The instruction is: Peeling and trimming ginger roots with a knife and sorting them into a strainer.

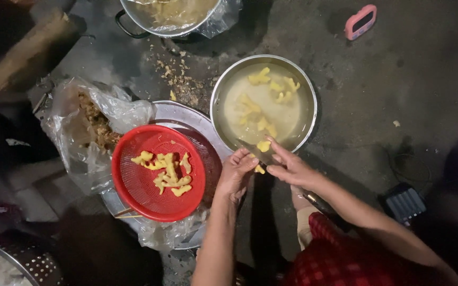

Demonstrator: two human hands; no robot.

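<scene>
My left hand (236, 172) and my right hand (291, 167) meet just below a steel bowl (308, 95) of cloudy water with several yellow peeled pieces floating in it. A knife blade (251, 149) lies between the hands, its handle hidden under my right hand. A small yellow piece (260, 169) sits at my left fingertips, and another yellow piece (263, 145) rests at the bowl's near rim by my right fingers. To the left a red plastic colander (133, 196) holds several yellow pieces.
The colander sits on a round metal tray (186, 114) lined with clear plastic. A plastic bag (80, 127) of brown peelings lies left. A large pot (176, 18) stands at the top, a pink timer (360, 21) top right, a perforated steel strainer (33, 265) bottom left.
</scene>
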